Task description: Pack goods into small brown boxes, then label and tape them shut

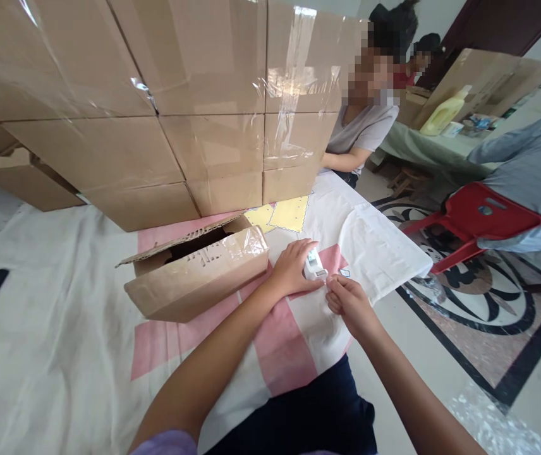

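Note:
My left hand [294, 268] is closed round a small white device [314, 265] held just above the table's cloth [62, 328]. My right hand [349, 302] is beside it, fingers curled and pinched at the device's lower end; what they pinch is too small to name. An open cardboard box [199, 278] lies on its side just left of my left hand, its flap raised.
A wall of taped cardboard boxes [157, 107] stands at the back of the table. A seated person [363, 129] is at the far right corner. A red plastic chair [474, 218], another person's grey sleeve [531, 164] and a patterned floor [479, 297] lie to the right.

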`<state>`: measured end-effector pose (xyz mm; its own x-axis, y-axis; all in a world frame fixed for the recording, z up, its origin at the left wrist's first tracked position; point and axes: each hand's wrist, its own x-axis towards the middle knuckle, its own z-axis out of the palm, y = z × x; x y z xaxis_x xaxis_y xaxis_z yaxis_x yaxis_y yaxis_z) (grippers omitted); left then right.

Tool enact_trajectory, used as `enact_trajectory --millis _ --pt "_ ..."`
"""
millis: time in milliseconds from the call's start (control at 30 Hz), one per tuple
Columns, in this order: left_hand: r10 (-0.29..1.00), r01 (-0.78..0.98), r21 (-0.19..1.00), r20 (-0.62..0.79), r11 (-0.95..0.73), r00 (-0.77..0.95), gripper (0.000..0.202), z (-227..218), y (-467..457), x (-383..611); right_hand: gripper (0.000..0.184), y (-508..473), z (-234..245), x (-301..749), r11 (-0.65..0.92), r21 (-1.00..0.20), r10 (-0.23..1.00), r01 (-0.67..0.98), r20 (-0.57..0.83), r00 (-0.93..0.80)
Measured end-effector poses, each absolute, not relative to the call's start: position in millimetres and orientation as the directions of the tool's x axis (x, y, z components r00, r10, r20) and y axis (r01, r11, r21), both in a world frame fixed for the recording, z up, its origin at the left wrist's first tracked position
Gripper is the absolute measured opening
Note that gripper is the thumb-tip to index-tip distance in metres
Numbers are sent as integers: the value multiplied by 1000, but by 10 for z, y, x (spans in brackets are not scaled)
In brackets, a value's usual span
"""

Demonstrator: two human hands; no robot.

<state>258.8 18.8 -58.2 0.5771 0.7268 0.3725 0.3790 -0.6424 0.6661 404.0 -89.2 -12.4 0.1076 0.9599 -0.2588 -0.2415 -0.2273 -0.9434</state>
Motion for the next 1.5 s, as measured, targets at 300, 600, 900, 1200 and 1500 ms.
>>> enact_trajectory --millis 300,600,900,1200,1500 --pt "681 383 620 359 -685 638 86 -533 201 2539 54 -1169 -297 4073 -319 -926 923 -201 -352 157" --pt "679 261 736 347 -625 647 57 -505 257 2438 55 -1143 -425 4087 -341 -922 916 -184 -370 156" --pt "817 317 794 352 -519 457 31 -449 317 2667 56 -1067 -470 4059 -361 -931 917 -57 -365 162" --pt "829 304 824 311 -479 465 32 -456 355 2686 57 -1100 -338 4092 -322 -946 934 -31 -322 155" --pt "831 325 823 282 -466 479 35 -413 323 2691 55 -1010 -131 4228 -258 -966 960 24 -254 119"
